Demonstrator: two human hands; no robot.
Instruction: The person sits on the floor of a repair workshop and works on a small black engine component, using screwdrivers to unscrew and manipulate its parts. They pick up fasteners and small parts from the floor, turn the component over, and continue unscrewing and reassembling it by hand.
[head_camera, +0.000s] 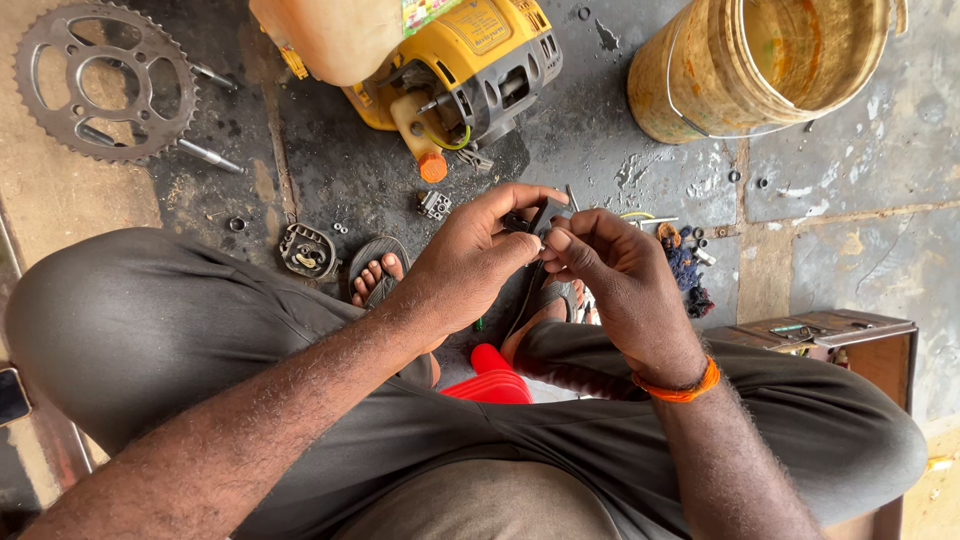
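My left hand and my right hand meet above my knees and together pinch a small dark part between thumbs and fingertips. A thin dark strap or cable hangs down from it toward my feet. The part is mostly hidden by my fingers. An orange band circles my right wrist. I am seated with grey trousers, sandalled feet on the stained concrete floor.
A yellow small engine with a pale fuel tank lies ahead. A large sprocket is at top left, a dirty yellow bucket at top right, a wooden box at right. Small metal parts and bolts lie near my feet. A red stool is under me.
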